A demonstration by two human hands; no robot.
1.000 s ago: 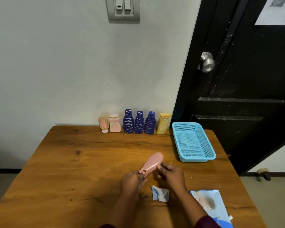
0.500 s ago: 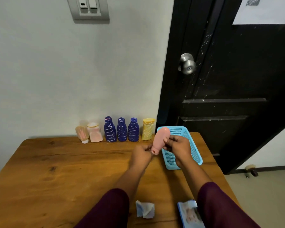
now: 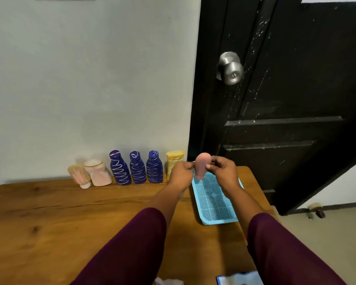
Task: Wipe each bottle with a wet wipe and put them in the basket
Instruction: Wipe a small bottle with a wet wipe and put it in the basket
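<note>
Blue basket (image 3: 214, 204) sits on wooden table (image 3: 49, 223). Over basket's far end, right hand (image 3: 224, 171) and left hand (image 3: 182, 174) hold pink bottle (image 3: 201, 165) upright, cap down; touching basket floor or not, can't tell. Left of basket, along wall: yellow tube (image 3: 174, 160), three dark blue bottles (image 3: 137, 168), two pale pink bottles (image 3: 98, 173). Behind basket: black door (image 3: 286, 120), metal knob (image 3: 230, 68). On the near side of basket, at frame edge: wipe pack (image 3: 239, 278), crumpled wipe (image 3: 168, 281).

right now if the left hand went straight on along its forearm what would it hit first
Most likely the yellow tube, standing at the wall just beyond the left hand, which holds the pink bottle over the blue basket. Depth is unclear, so the gap cannot be judged.
</note>
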